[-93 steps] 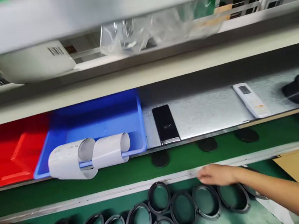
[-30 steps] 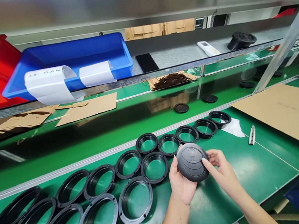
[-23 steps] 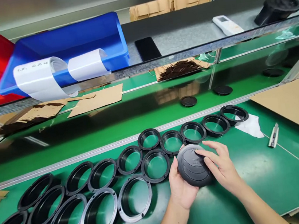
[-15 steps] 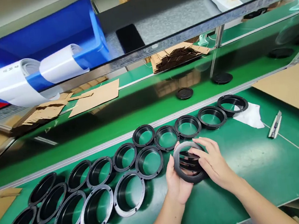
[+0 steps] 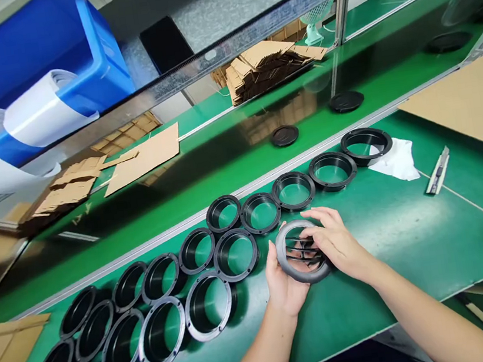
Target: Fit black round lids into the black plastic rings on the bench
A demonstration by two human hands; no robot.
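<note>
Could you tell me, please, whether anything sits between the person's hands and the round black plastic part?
Nothing visible does. The left hand cups the round black slatted plastic part from below and the right hand grips its right edge; both touch it directly, just above the green table mat.

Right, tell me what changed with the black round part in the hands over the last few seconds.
Three seconds ago only the right hand showed, reaching toward the back of the bench. Since then both hands took hold of the black round part. A second ago its closed domed face pointed up; now it is flipped, showing the hollow slatted side. The left hand still cradles it. The rings stayed put.
</note>
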